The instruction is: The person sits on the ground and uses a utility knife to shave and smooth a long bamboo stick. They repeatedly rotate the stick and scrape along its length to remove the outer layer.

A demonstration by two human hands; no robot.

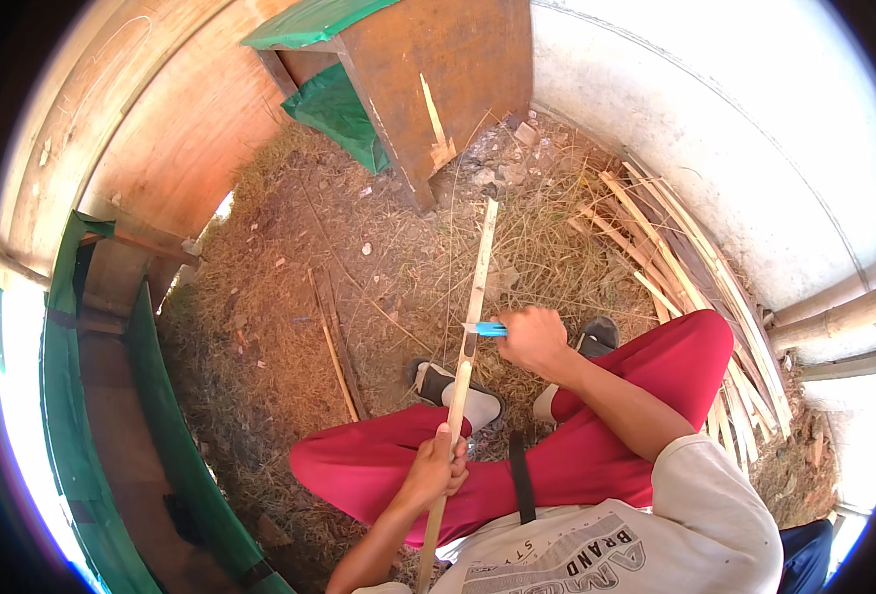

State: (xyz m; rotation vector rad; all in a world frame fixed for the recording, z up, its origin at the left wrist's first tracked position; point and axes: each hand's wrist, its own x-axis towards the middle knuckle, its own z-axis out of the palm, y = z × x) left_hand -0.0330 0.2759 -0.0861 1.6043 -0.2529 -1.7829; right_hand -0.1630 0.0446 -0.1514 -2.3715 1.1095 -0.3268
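A long, pale strip of split bamboo or wood (480, 272) slants up from my lap, away from me, with a dark patch near its middle. My left hand (434, 467) is wrapped round its lower part, over my red trousers. In my right hand (534, 342) is a blue-handled utility knife (491, 329), gripped in a closed fist. Its blade points left and lies against the strip just above the dark patch. The strip's far end rises over the dry ground, held by nothing.
A heap of split strips (676, 252) lies along the white wall at right. Ahead stands a brown wooden cabinet (438, 79) with green sheeting. A green-edged bench (126, 416) runs along the left. Thin sticks (331, 346) lie on the straw-strewn ground (250, 327).
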